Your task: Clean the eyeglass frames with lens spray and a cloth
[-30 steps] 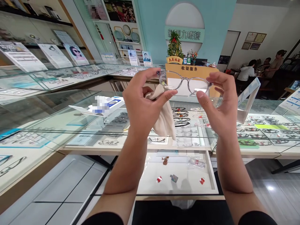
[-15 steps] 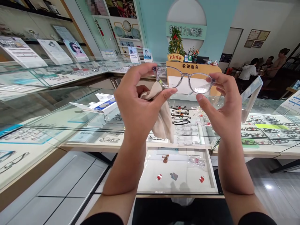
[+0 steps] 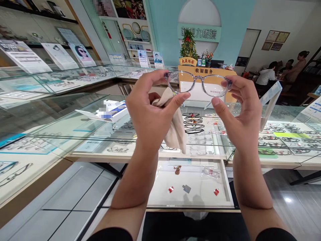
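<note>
A pair of eyeglasses (image 3: 198,79) with a clear greyish frame is held up level in front of me, its lenses facing me. My left hand (image 3: 152,110) grips the left end of the frame and also clasps a beige cloth (image 3: 175,130), which hangs down below the thumb. At the other end, my right hand (image 3: 242,110) holds the frame near the hinge, fingers curled behind it. Faint lettering shows on the right lens. The folded-back temples are mostly hidden by my hands.
Below the hands is a glass display counter (image 3: 95,130) with several glasses inside. An open drawer (image 3: 200,197) holds small red packets and a grey tag. An opened white box (image 3: 107,112) lies on the glass at left. A slanted clear stand (image 3: 271,100) is at right. People (image 3: 267,73) sit farther back.
The eyeglasses have tilted slightly, so the glare on the right lens is gone and its lettering reads more clearly. Both hands have shifted a little to the right.
</note>
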A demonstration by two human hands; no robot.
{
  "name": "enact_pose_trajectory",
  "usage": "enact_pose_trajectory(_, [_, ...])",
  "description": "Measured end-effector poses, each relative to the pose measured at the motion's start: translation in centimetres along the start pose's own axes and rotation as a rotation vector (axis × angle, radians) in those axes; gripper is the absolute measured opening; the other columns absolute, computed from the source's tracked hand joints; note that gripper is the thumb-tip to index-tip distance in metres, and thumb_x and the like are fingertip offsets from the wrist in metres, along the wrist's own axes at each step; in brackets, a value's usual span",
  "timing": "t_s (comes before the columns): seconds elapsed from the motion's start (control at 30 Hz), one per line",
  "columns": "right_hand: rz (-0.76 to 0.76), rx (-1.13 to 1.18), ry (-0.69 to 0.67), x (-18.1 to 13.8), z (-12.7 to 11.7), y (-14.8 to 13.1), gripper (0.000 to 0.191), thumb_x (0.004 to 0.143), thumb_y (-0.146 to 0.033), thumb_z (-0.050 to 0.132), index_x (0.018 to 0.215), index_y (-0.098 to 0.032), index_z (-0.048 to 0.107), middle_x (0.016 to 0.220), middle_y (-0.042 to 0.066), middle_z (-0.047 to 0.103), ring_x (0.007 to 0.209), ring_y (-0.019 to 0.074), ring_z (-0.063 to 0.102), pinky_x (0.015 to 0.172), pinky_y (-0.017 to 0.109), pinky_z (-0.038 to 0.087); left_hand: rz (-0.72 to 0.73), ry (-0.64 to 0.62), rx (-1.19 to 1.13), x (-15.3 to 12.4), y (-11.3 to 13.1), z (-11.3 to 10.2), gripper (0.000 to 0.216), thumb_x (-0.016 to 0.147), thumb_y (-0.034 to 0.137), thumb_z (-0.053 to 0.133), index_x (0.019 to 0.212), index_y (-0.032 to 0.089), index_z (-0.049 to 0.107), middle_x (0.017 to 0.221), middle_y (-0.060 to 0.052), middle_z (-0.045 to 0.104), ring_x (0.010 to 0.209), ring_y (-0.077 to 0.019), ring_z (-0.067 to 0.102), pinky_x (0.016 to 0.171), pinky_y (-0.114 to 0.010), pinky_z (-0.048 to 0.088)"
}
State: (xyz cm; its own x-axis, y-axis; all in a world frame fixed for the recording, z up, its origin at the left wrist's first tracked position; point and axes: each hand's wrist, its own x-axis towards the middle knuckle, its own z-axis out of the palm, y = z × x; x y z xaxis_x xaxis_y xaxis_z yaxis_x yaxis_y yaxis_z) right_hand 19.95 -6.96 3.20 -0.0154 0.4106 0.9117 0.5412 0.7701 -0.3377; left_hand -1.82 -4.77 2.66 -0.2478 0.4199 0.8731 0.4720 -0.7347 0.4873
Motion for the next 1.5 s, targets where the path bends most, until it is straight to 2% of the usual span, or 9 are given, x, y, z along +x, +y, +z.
enact_pose_trajectory(0.17, [-0.002,-0.049,0.051,-0.2,0.3,0.0,0.036,0.103,-0.045,0.073,0.138,-0.038,0.068,0.136,0.007,0.071,0.124,0.0309,0.071,0.109,0.061,0.061,-0.022,-0.067,-0.053,0.1,-1.3,-0.1,0.062,0.081,0.066,0.093,0.130,0.033,0.074,0.128,-0.003,0.079,0.133,-0.0363,0.069,0.091,-0.050,0.069])
enact_pose_trajectory(0.37, [0.022,-0.090,0.099,-0.3,0.6,-0.1,0.037,0.103,-0.050,0.073,0.139,-0.041,0.069,0.126,0.008,0.068,0.117,0.0295,0.070,0.104,0.059,0.063,0.042,-0.052,0.017,0.0,-2.2,0.2,0.053,0.084,0.064,0.091,0.127,0.036,0.077,0.125,-0.005,0.078,0.119,-0.0330,0.076,0.085,-0.046,0.070])
enact_pose_trajectory(0.6, [0.033,-0.007,0.084,-0.6,1.2,0.6,0.039,0.104,-0.044,0.071,0.142,-0.042,0.063,0.132,0.007,0.070,0.120,0.0290,0.070,0.104,0.058,0.061,0.056,0.000,0.062,-0.2,-2.2,0.5,0.054,0.082,0.064,0.092,0.125,0.034,0.077,0.122,-0.006,0.076,0.116,-0.0323,0.075,0.086,-0.047,0.069])
enact_pose_trajectory(0.87, [0.042,0.008,0.084,-0.4,1.2,0.9,0.036,0.104,-0.042,0.071,0.139,-0.041,0.066,0.133,0.006,0.073,0.115,0.0264,0.072,0.101,0.053,0.063,0.061,0.017,0.111,-0.2,-1.8,0.7,0.054,0.083,0.069,0.089,0.120,0.033,0.075,0.119,-0.005,0.076,0.112,-0.0306,0.075,0.082,-0.046,0.069])
enact_pose_trajectory(1.03, [0.065,0.010,0.056,-0.4,1.2,1.1,0.038,0.103,-0.041,0.072,0.140,-0.041,0.066,0.133,0.005,0.074,0.118,0.0262,0.072,0.099,0.050,0.064,0.046,0.028,0.136,-0.2,-1.3,0.7,0.056,0.081,0.072,0.090,0.117,0.032,0.075,0.117,-0.005,0.076,0.105,-0.0285,0.075,0.078,-0.045,0.068])
enact_pose_trajectory(1.3, [0.106,0.028,0.037,-0.5,1.4,2.0,0.038,0.103,-0.041,0.072,0.140,-0.041,0.068,0.134,0.006,0.075,0.118,0.0260,0.073,0.097,0.049,0.065,0.067,0.047,0.111,0.0,-1.5,0.8,0.055,0.083,0.074,0.086,0.119,0.032,0.078,0.109,-0.005,0.073,0.108,-0.0290,0.075,0.078,-0.043,0.066])
enact_pose_trajectory(1.5, [0.099,-0.011,0.043,-0.5,1.5,2.5,0.042,0.104,-0.044,0.071,0.145,-0.042,0.066,0.136,0.006,0.076,0.115,0.0256,0.075,0.097,0.050,0.068,0.076,-0.008,0.044,-0.1,-2.4,0.6,0.061,0.084,0.075,0.086,0.126,0.032,0.076,0.116,-0.006,0.072,0.119,-0.0331,0.072,0.088,-0.049,0.066])
